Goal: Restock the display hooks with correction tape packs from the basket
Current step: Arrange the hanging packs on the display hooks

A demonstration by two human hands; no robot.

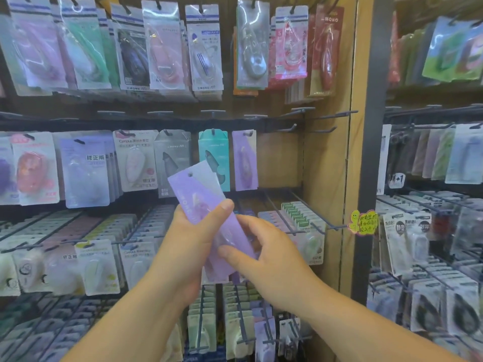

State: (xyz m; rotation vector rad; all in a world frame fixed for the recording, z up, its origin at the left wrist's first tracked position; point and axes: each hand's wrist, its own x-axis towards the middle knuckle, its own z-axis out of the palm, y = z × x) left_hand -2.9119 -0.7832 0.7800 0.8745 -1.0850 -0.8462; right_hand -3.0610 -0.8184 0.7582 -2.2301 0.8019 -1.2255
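A wooden display rack [328, 163] carries rows of metal hooks [339, 114] hung with correction tape packs [136, 163]; mid-row, a purple pack [244, 163] hangs beside a teal pack [213, 150].

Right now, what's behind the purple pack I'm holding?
A paler card sits directly behind the purple pack, peeking out at its top. Farther back hang a grey pack and a teal pack, their lower parts covered.

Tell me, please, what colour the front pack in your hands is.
Light purple pack, seen best in the head view.
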